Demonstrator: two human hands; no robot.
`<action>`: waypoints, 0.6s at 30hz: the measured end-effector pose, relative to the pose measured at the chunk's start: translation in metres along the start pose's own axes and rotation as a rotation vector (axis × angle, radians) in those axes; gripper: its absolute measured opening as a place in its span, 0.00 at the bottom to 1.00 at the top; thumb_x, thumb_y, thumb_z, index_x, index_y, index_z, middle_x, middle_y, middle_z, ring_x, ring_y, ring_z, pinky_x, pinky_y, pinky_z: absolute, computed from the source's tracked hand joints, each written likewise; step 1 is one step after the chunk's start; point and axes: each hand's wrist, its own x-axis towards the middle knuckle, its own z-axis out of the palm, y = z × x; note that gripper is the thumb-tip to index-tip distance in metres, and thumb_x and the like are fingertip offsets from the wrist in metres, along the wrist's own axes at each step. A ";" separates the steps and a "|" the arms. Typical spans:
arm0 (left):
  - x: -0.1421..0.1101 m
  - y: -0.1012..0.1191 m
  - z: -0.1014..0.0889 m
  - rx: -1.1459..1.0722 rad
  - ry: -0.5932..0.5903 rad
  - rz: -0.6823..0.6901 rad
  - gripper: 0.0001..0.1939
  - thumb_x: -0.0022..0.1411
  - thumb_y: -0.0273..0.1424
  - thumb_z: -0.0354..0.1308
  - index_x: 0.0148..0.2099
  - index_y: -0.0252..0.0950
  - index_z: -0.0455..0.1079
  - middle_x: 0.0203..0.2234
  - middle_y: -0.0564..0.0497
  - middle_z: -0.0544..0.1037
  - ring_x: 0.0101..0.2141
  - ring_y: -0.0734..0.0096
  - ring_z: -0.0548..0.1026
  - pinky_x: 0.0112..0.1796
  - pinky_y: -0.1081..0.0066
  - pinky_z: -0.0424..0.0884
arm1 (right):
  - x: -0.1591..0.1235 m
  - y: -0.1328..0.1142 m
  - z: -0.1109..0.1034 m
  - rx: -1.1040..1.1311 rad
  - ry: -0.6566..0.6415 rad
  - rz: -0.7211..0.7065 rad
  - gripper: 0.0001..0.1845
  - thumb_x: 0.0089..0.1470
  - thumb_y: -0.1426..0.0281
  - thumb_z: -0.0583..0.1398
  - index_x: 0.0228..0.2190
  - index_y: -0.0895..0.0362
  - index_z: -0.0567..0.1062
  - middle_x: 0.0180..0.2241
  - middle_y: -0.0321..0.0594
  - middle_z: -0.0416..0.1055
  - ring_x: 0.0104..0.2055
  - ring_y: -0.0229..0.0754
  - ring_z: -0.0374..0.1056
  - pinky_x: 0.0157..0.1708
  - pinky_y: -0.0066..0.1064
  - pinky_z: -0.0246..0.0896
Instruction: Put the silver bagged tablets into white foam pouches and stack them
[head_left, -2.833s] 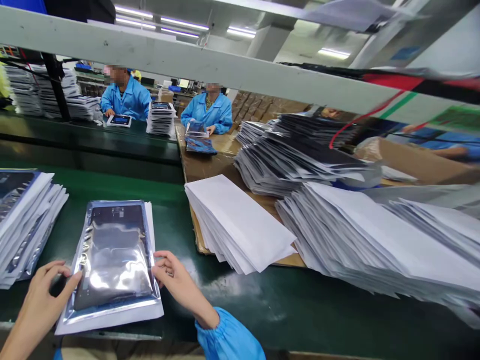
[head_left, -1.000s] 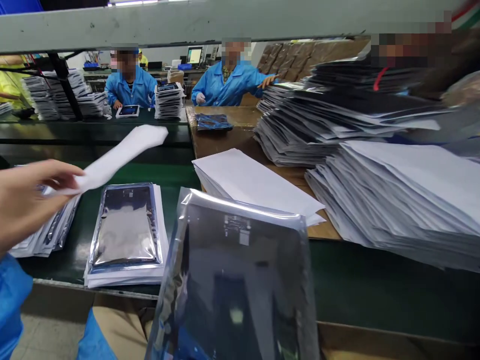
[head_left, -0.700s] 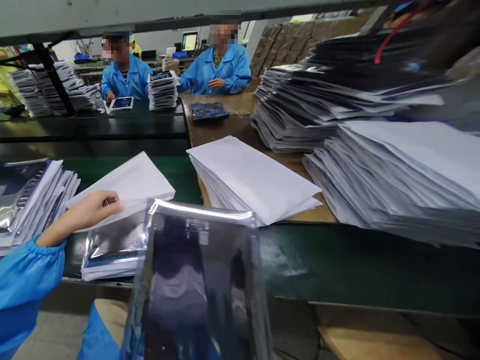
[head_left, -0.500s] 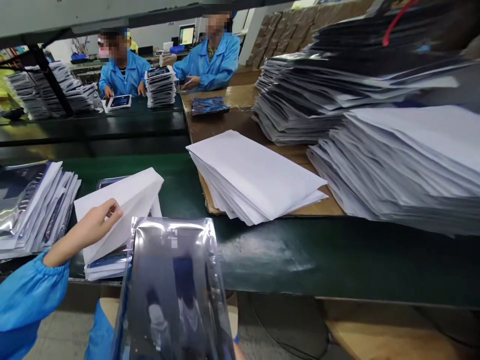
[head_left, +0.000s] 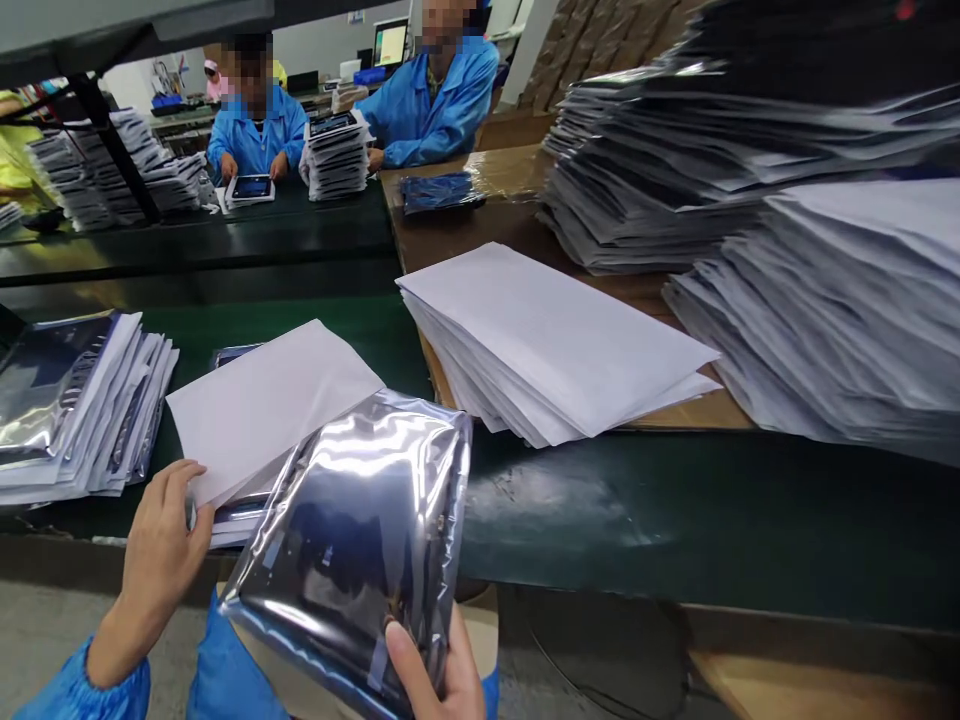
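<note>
My right hand [head_left: 442,670] grips the near right corner of a dark flat panel in a clear plastic bag [head_left: 352,540], thumb on top. Glare lies across the bag, which is tilted above the bench's front edge. My left hand [head_left: 161,540] pinches the near left edge of a white sheet [head_left: 262,410] between thumb and fingers. Under that sheet lies a small pile of bagged panels, mostly hidden. The panel's far end overlaps the sheet's right side.
A stack of white sheets [head_left: 555,340] rests on brown cardboard [head_left: 675,415]. Bagged panels are piled at left [head_left: 67,400], with taller piles [head_left: 637,170] at right. Two people in blue work across the green bench [head_left: 600,530]; a metal beam [head_left: 150,30] hangs above.
The bagged panel has come up and turned, its far end now over the white sheet. The sheet lies flatter, and my left hand has moved down to its near edge.
</note>
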 end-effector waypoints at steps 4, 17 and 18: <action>-0.016 0.005 -0.007 0.041 0.045 -0.118 0.10 0.62 0.37 0.52 0.32 0.38 0.61 0.28 0.50 0.69 0.33 0.62 0.68 0.32 0.67 0.63 | 0.006 0.001 0.012 0.061 -0.045 0.047 0.41 0.48 0.53 0.65 0.59 0.50 0.59 0.51 0.41 0.69 0.55 0.47 0.64 0.53 0.34 0.63; -0.042 0.037 0.002 -0.554 0.031 -0.359 0.11 0.67 0.37 0.49 0.38 0.37 0.67 0.29 0.51 0.73 0.31 0.72 0.73 0.32 0.74 0.69 | 0.022 0.022 0.018 0.184 -0.145 0.098 0.41 0.51 0.56 0.65 0.61 0.46 0.55 0.52 0.40 0.68 0.52 0.44 0.66 0.52 0.35 0.64; -0.044 0.038 0.003 -0.561 0.043 -0.365 0.11 0.67 0.37 0.49 0.38 0.37 0.67 0.29 0.52 0.73 0.30 0.72 0.73 0.31 0.74 0.69 | 0.022 0.021 0.019 0.193 -0.142 0.100 0.41 0.51 0.56 0.64 0.61 0.46 0.54 0.52 0.40 0.68 0.53 0.44 0.66 0.52 0.35 0.63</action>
